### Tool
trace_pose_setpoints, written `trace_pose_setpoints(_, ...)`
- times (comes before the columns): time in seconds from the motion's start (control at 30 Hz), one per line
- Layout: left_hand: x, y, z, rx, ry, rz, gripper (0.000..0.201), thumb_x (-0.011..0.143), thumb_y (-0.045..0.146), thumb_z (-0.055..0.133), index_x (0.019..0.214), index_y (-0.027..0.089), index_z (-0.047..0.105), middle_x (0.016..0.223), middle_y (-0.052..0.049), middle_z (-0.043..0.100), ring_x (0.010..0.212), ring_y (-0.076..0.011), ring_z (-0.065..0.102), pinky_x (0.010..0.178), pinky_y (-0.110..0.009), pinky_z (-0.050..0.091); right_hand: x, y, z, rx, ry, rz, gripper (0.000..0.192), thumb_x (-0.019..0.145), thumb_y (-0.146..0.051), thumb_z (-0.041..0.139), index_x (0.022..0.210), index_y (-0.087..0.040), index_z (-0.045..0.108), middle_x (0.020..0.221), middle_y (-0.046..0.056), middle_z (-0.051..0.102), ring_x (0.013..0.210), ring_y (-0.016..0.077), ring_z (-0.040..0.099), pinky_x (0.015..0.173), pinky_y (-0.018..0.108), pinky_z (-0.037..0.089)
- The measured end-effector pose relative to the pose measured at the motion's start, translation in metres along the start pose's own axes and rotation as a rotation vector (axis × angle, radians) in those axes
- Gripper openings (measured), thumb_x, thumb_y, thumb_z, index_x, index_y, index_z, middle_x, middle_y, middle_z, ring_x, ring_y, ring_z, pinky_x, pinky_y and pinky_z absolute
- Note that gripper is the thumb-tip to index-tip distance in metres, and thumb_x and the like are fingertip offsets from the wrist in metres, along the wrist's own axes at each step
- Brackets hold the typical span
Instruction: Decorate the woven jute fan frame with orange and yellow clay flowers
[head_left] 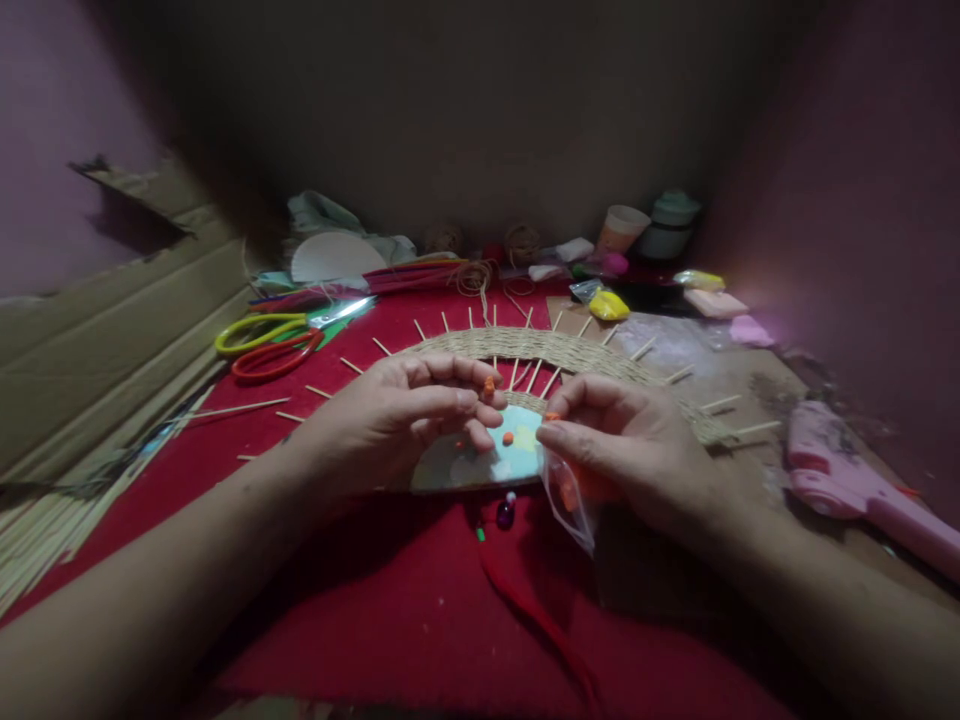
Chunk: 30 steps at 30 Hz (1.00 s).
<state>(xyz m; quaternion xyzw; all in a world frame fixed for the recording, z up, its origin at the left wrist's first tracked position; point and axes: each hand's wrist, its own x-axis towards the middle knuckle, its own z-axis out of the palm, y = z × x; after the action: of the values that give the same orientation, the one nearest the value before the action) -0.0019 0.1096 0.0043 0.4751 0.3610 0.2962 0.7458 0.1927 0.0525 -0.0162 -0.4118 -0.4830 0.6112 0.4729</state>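
Head view, frame centre: left hand (409, 415) pinches a tiny orange clay bit (489, 385) w/ fingertips, right hand (626, 450) pinches another while gripping an open plastic bag (568, 497) — bits could prob. drop onto the woven fan (555, 352) or red cloth (420, 590) if either pinch slackens.

Right hand (637, 450) grips a thin glossy clear plastic bag (568, 500); just beyond it, rough woven straw fan (570, 352) with bare wood sticks, on matt red cloth (420, 600).
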Motion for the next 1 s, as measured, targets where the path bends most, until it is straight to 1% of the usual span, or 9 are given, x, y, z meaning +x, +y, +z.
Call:
trace_pose_setpoints(0.07,-0.0001,0.0,0.0012,0.001,0.022,0.017,0.018,0.071,0.006,0.068,0.087,0.014,0.065,0.076,-0.005,0.069,0.06,-0.012,0.066,0.062,-0.024,0.056,0.0005,0.0012,0.0006,0.035,0.001,-0.003,0.03,0.067,-0.034,0.076,0.072,-0.019,0.051,0.054,-0.005,0.058,0.041,0.0076,0.051,0.038,0.019,0.039)
trace_pose_setpoints(0.2,-0.0001,0.0003,0.0026,0.03,0.047,0.088,0.005,0.074,0.014,0.069,0.076,0.013,0.065,0.066,-0.002,0.065,0.046,-0.0077,0.058,0.043,-0.017,0.049,0.0019,0.0025,0.0008,0.018,0.011,-0.015,0.03,0.068,-0.036,0.075,0.072,-0.019,0.05,0.053,-0.007,0.055,0.038,0.005,0.046,0.036,0.017,0.035)
trace_pose_setpoints(0.27,0.0002,0.0013,0.0021,0.048,0.068,0.091,0.006,0.077,0.017,0.067,0.076,0.012,0.066,0.064,-0.002,0.064,0.043,-0.0065,0.055,0.037,-0.014,0.045,0.0027,0.0026,0.0002,-0.004,0.017,-0.045,0.028,0.07,-0.036,0.074,0.073,-0.019,0.052,0.055,-0.006,0.055,0.041,0.0051,0.047,0.038,0.017,0.036)
trace_pose_setpoints(0.37,0.0009,0.0024,-0.0004,0.065,0.073,0.113,0.006,0.079,0.015,0.064,0.081,0.01,0.068,0.067,-0.004,0.066,0.044,-0.0069,0.057,0.038,-0.014,0.046,0.0033,0.0019,-0.0006,-0.034,0.042,-0.087,0.023,0.073,-0.034,0.07,0.073,-0.019,0.053,0.057,-0.005,0.057,0.046,0.0062,0.051,0.043,0.019,0.039)
trace_pose_setpoints(0.53,0.0007,0.0002,-0.0046,0.106,0.014,0.145,0.013,0.076,0.012,0.067,0.088,0.015,0.068,0.072,-0.003,0.068,0.052,-0.0084,0.062,0.047,-0.016,0.052,0.0032,0.0007,-0.0011,-0.03,0.086,-0.111,0.017,0.078,-0.031,0.065,0.075,-0.019,0.053,0.055,-0.008,0.053,0.041,0.0041,0.045,0.04,0.018,0.036)
trace_pose_setpoints(0.67,-0.0013,0.0025,-0.0027,0.165,0.097,0.131,0.004,0.075,0.018,0.069,0.077,0.016,0.066,0.059,0.0,0.064,0.042,-0.0082,0.056,0.034,-0.015,0.046,0.0033,0.0012,-0.0023,-0.019,0.103,-0.12,0.017,0.08,-0.033,0.063,0.075,-0.02,0.053,0.057,-0.007,0.053,0.044,0.0049,0.046,0.039,0.018,0.036)
trace_pose_setpoints(0.8,-0.002,0.0048,-0.0033,0.25,0.177,0.137,0.019,0.08,0.03,0.064,0.068,0.015,0.063,0.047,0.003,0.056,0.032,-0.006,0.046,0.025,-0.013,0.036,0.0036,0.0017,-0.0042,-0.049,0.106,-0.129,0.018,0.082,-0.034,0.061,0.073,-0.02,0.054,0.059,-0.006,0.053,0.046,0.0054,0.047,0.04,0.018,0.035)
trace_pose_setpoints(0.93,-0.0006,0.001,-0.0059,0.271,0.072,0.163,0.006,0.079,0.021,0.066,0.082,0.016,0.066,0.065,-0.001,0.066,0.046,-0.0076,0.059,0.039,-0.015,0.048,0.0041,0.0012,-0.0048,-0.076,0.114,-0.139,0.019,0.083,-0.035,0.06,0.072,-0.02,0.055,0.059,-0.006,0.05,0.047,0.0052,0.044,0.041,0.018,0.033)
trace_pose_setpoints(1.0,-0.0001,-0.0006,-0.0056,0.276,0.014,0.182,0.009,0.079,0.017,0.064,0.088,0.016,0.066,0.073,-0.002,0.069,0.053,-0.0085,0.063,0.05,-0.017,0.053,0.0042,0.0007,-0.0045,-0.086,0.124,-0.142,0.019,0.082,-0.035,0.061,0.071,-0.02,0.056,0.059,-0.006,0.05,0.047,0.0052,0.043,0.041,0.018,0.033)
